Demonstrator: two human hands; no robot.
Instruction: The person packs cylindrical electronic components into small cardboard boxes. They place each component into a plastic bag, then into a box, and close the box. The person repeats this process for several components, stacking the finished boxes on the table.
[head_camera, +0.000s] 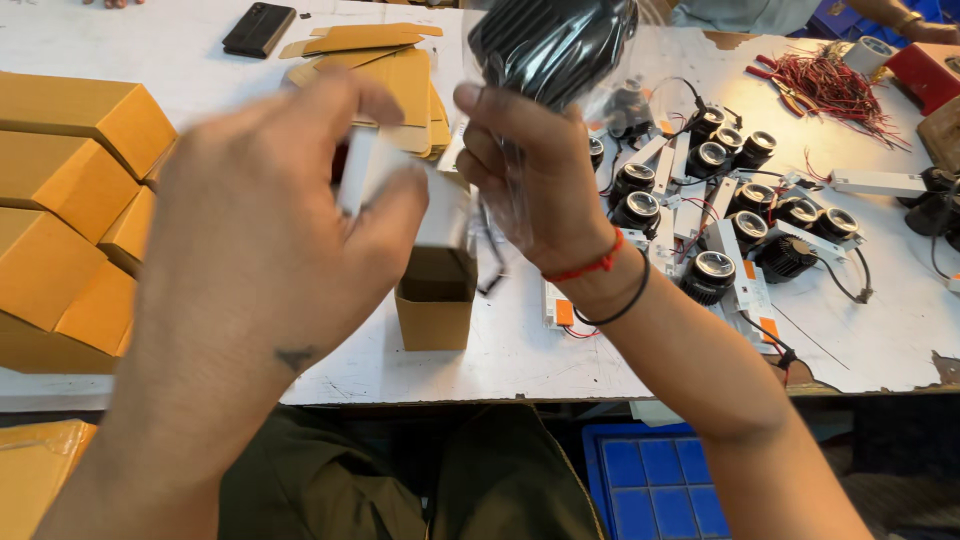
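- Nearest, blurred: left hand (270, 230), fingers clamped on a small white box (372, 170), held just above an open brown carton (435, 300) on the white table (520, 350).
- Right of it: right hand (530, 180) closed on a clear bag holding a black ribbed lamp (550, 45), raised.
- Far right: more black lamps (720, 210) with wires.
- Left: stacked brown boxes (70, 200).

Left hand (270, 220) up in centre-left of frame, back to camera, fingers curled shut in a grip | right hand (535, 170) raised at upper centre, fingers pinched closed, red and black bands on wrist | both forearms rising from bottom edge
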